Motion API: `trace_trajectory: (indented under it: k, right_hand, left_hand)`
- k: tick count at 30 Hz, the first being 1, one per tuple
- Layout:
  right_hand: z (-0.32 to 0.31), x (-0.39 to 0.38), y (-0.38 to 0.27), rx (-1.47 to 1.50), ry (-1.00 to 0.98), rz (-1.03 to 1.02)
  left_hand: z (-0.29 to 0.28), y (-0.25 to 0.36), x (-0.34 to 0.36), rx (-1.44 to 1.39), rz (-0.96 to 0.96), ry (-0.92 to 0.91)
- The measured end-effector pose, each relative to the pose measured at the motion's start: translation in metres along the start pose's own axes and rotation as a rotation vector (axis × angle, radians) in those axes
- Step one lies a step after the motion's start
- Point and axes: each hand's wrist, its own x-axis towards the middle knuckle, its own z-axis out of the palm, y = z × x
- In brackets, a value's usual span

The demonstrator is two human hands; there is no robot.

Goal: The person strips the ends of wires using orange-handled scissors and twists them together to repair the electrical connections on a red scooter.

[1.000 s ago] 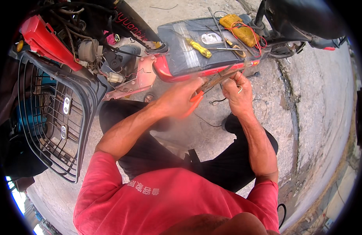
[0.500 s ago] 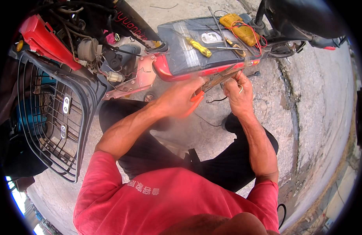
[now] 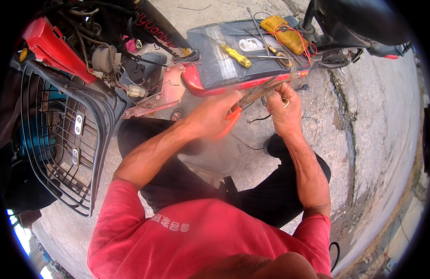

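My left hand [image 3: 223, 111] is closed around the orange handles of a pair of scissors [image 3: 261, 90]. Their long brownish blades reach right toward my right hand [image 3: 285, 109] and look slightly parted, though blurred. The fingers of my right hand are pinched together close to the blade tips. A thin dark wire [image 3: 259, 119] hangs below that hand and seems held in the pinch; my fingers hide the grip itself. A small pale curved strip [image 3: 285, 103] shows at those fingers.
Beyond my hands is a scooter footboard [image 3: 201, 51] carrying a yellow-handled screwdriver [image 3: 236, 56], other tools and a yellow multimeter [image 3: 285, 35] with red leads. On the left stand a black wire basket [image 3: 96, 162] and exposed wiring. A black connector [image 3: 302, 87] lies on the concrete.
My right hand has shifted and turned slightly, and the dark wire below it has moved a little right. The scissor blades look a bit more apart. My left hand stays nearly in place.
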Motion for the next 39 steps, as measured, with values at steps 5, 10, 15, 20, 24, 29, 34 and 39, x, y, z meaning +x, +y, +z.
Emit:
trace_trajectory:
  k: [5,10,15,20,24,29,34,39]
  right_hand:
    - [0.0,-0.003,-0.007,0.09,-0.064,0.098]
    - [0.001,-0.004,-0.009,0.183,-0.083,0.114]
    - [0.001,-0.005,-0.012,0.232,-0.092,0.137]
    - [-0.001,-0.003,-0.003,0.25,-0.107,0.09]
    - [0.0,-0.002,-0.001,0.177,-0.058,0.03]
    - [0.001,-0.001,-0.004,0.171,-0.042,0.063]
    - [0.001,-0.003,-0.008,0.25,-0.068,0.094]
    - [0.0,-0.002,-0.008,0.276,-0.071,0.076]
  left_hand:
    - [0.004,-0.005,-0.001,0.019,0.013,0.012]
    - [0.003,-0.004,0.0,-0.004,-0.02,-0.009]
    - [0.002,-0.002,0.0,0.022,-0.018,-0.028]
    - [0.003,-0.003,-0.001,0.013,0.008,-0.019]
    - [0.002,-0.002,0.0,0.012,-0.004,-0.022]
    - [-0.002,0.003,-0.001,0.01,-0.031,-0.04]
    - [0.001,-0.005,-0.002,0.032,0.041,0.0]
    - [-0.003,0.003,0.0,0.033,-0.029,-0.051]
